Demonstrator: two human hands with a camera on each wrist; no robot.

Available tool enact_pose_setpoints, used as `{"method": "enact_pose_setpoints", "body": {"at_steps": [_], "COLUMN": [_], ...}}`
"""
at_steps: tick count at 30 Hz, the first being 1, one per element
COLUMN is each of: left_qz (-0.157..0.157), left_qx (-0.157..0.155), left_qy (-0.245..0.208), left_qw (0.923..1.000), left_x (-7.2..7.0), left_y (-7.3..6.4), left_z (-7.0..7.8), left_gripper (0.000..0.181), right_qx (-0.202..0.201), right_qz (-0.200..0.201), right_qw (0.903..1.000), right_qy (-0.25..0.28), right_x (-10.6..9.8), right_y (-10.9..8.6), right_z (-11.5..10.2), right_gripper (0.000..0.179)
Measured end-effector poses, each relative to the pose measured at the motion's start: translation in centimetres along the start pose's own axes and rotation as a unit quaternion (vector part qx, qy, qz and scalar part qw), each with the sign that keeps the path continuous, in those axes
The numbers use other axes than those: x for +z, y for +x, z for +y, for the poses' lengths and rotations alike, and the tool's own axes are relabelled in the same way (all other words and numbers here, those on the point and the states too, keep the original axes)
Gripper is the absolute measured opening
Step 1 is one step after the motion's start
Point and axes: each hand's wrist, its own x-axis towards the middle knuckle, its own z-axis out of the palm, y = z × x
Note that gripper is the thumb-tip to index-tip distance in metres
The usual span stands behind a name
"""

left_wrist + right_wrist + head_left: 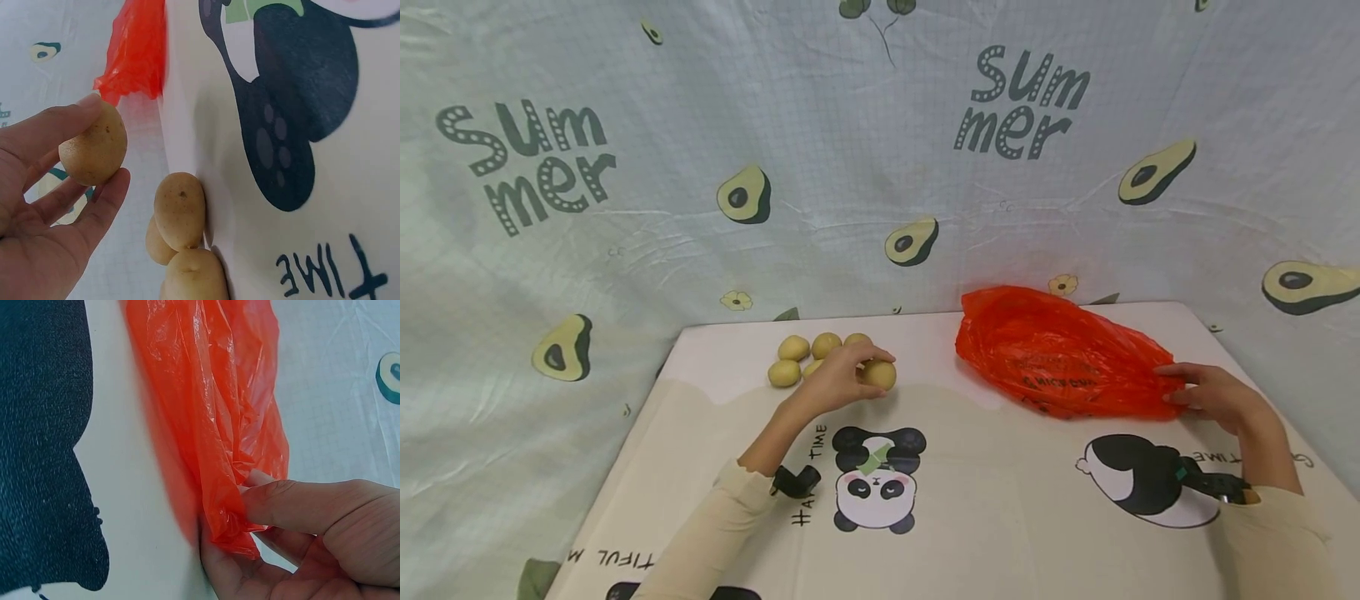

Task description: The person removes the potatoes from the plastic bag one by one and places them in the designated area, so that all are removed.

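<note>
My left hand [837, 381] grips a potato [880, 375] between thumb and fingers, just right of a small group of potatoes. In the left wrist view that potato [95, 145] is round and tan, raised above the others, with the thumb on one side and fingertips on the other. On the right, my right hand [1221, 395] pinches the end of a red plastic bag [1052, 358]. Seen from the right wrist, the bag's bunched end [228, 525] sits between thumb and fingers. The bag lies on its side with dark print on it.
Several potatoes [784, 373] sit together at the table's back left. The white table [1000, 492] has panda prints and lettering. Behind it hangs a pale cloth [820, 125] printed with avocados, close along the table's back edge.
</note>
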Motion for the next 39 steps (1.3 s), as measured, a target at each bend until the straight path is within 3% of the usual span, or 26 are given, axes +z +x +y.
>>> {"method": "enact_pose_setpoints", "body": {"at_steps": [18, 39], "left_qz": [0.021, 0.029], "left_qx": [-0.03, -0.063], "left_qy": [-0.024, 0.0], "left_qw": [0.9991, 0.9976], "left_x": [-1.0, -2.8], "left_y": [-2.6, -5.1], "left_z": [-2.2, -4.3], "left_gripper": [0.051, 0.049], "right_qx": [-0.006, -0.006], "right_qz": [-0.002, 0.001], "right_qw": [0.9999, 1.0], "right_qy": [-0.012, -0.004], "right_x": [-0.1, -0.1], "right_y": [0.0, 0.2], "right_z": [-0.1, 0.2], "right_gripper": [0.059, 0.06]}}
